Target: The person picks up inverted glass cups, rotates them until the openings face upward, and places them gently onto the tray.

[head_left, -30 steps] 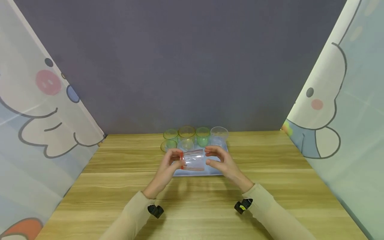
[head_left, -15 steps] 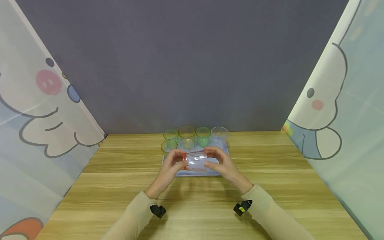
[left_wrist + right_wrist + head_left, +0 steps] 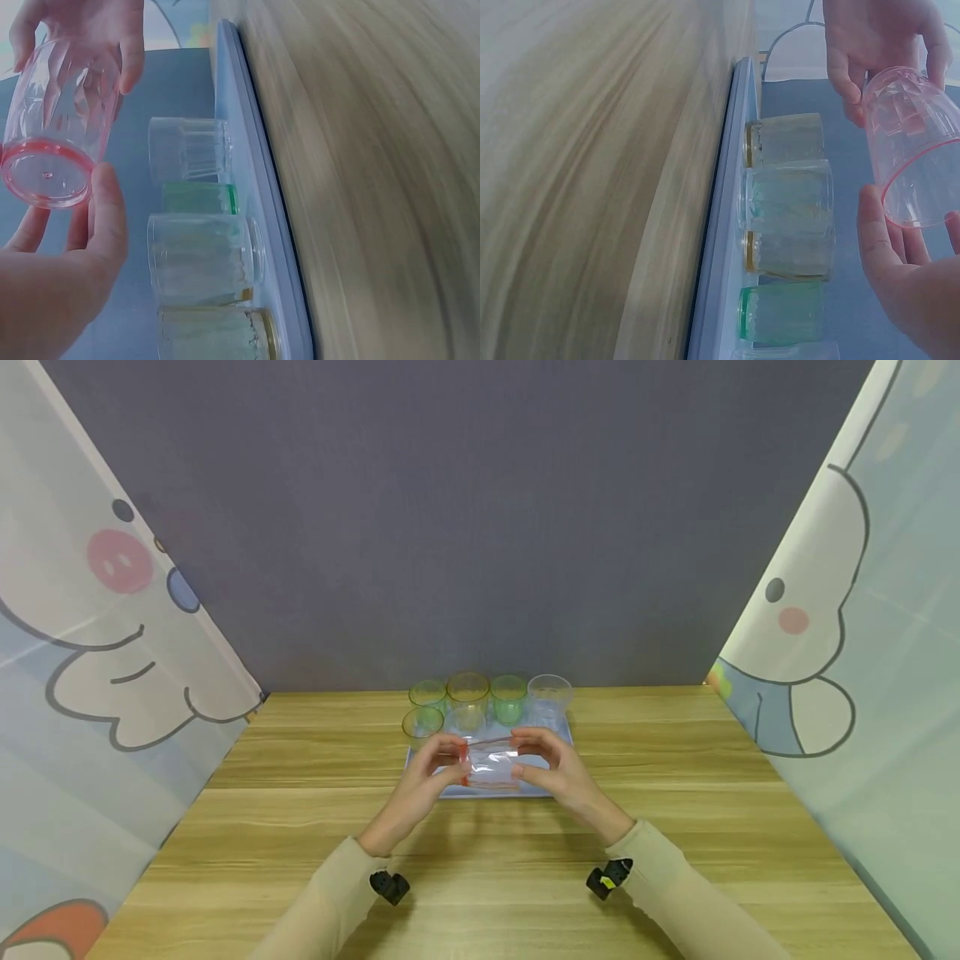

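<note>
A clear cup with a pink-red tint lies on its side in the air between my hands, above the front of the tray. My left hand grips its red-ringed base end, thumb on the near side and fingers beyond. At the rim end, my right hand holds the cup between thumb and fingers. The left wrist view shows the round base of the cup facing the camera. From the right wrist, the open mouth of the cup is seen, with nothing visible inside.
A pale blue-white tray lies on the wooden table behind my hands. Several cups stand on it, including an amber-rimmed cup, a green cup and a clear cup. A dark grey panel rises behind.
The right hand's fingers have come onto the cup's rim end, where a gap stood before. The cup and left hand have shifted slightly right.
</note>
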